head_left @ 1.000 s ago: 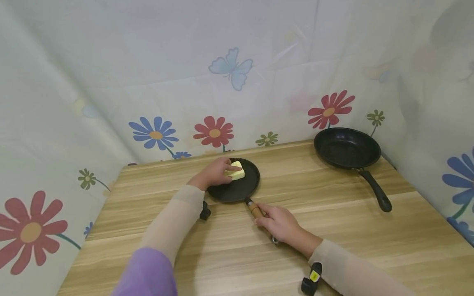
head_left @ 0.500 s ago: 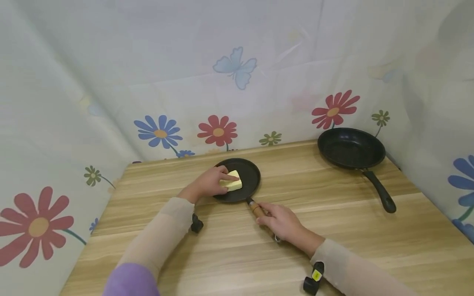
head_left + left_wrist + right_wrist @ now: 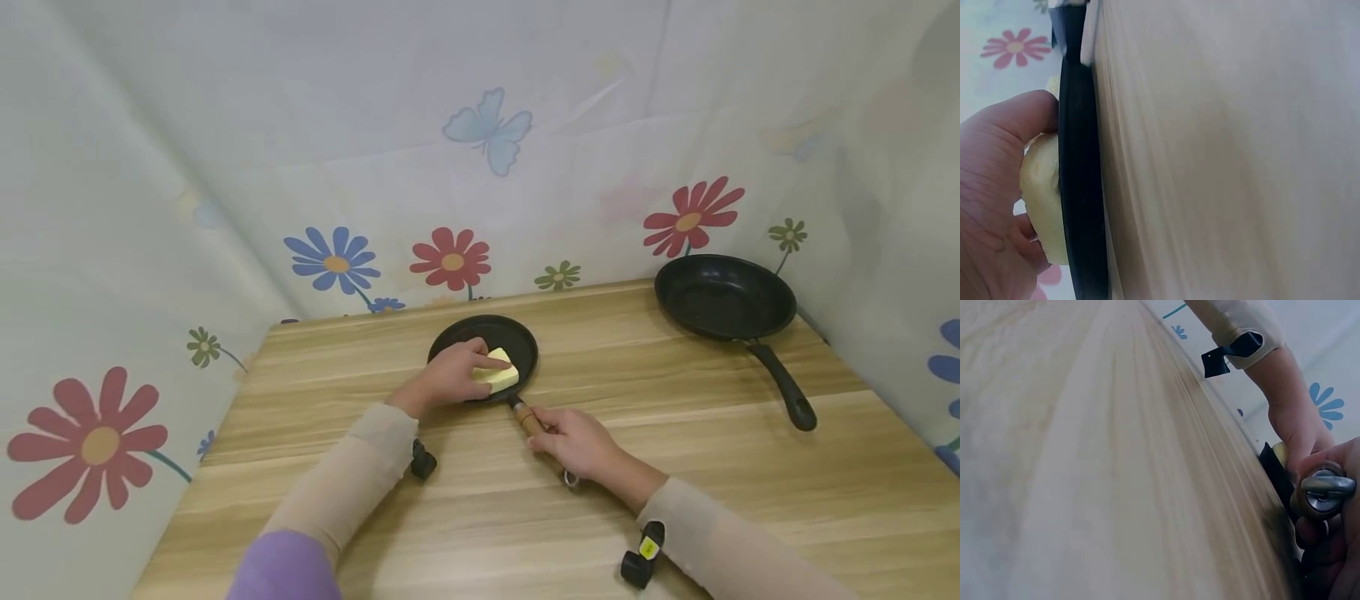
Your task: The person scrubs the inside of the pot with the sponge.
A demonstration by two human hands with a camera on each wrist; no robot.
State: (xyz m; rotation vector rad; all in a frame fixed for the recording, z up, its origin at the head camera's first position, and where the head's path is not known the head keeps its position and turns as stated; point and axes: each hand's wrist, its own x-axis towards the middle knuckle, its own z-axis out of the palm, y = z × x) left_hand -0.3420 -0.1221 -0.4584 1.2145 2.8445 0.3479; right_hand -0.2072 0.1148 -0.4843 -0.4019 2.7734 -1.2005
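Note:
A small flat black pan (image 3: 517, 340) with a wooden handle (image 3: 531, 421) lies in the middle of the table. My left hand (image 3: 453, 372) grips a pale yellow sponge (image 3: 504, 379) and presses it on the pan's inner face, at the part near the handle. In the left wrist view, thumb and fingers curl round the sponge (image 3: 1044, 194) behind the black rim (image 3: 1082, 181). My right hand (image 3: 577, 442) holds the wooden handle, its fingers wrapped round it. The metal ring (image 3: 1327, 485) at the handle's end shows in the right wrist view.
A larger, deeper black frying pan (image 3: 723, 296) stands at the back right of the wooden table (image 3: 465, 517), its black handle (image 3: 783, 387) pointing toward the front right. A flower-printed cloth (image 3: 360, 100) hangs behind the table and along both sides.
The left hand has moved the sponge across the pan, from its upper part down toward the handle side. The right hand keeps its grip on the handle. The head view has shifted slightly.

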